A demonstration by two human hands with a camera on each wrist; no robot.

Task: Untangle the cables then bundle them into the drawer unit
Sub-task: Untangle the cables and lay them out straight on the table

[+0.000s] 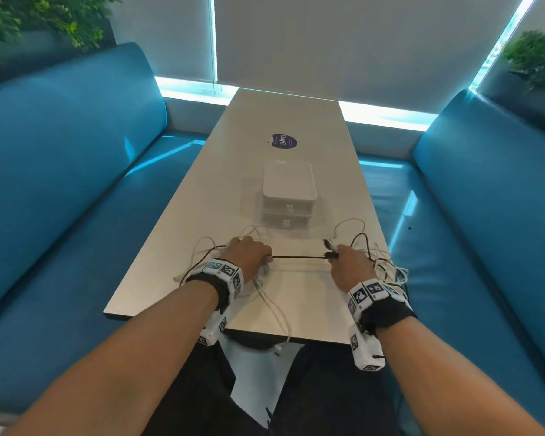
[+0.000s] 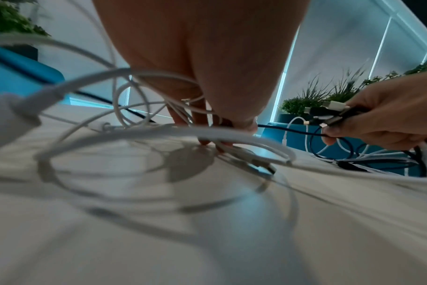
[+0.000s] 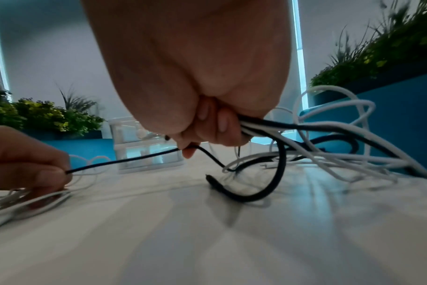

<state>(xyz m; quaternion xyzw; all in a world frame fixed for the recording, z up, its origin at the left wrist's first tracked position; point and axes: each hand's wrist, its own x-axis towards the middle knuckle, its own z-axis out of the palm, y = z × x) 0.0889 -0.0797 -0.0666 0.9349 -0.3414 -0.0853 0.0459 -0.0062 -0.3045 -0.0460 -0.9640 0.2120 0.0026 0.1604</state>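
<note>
Crowding both hands, white cables [image 1: 274,306] fringe drawer unit [image 1: 288,193].

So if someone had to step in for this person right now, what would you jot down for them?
Left hand pinches a black cable, pulled taut across to the right hand.
Right hand grips a bunch of black and white cable ends.
White cables lie loose on the table; one trails over its near edge.
Drawer unit stands behind the hands, both drawers closed.
Done: untangling under way.
Left: finish separating, bundle, put in drawers.
</note>
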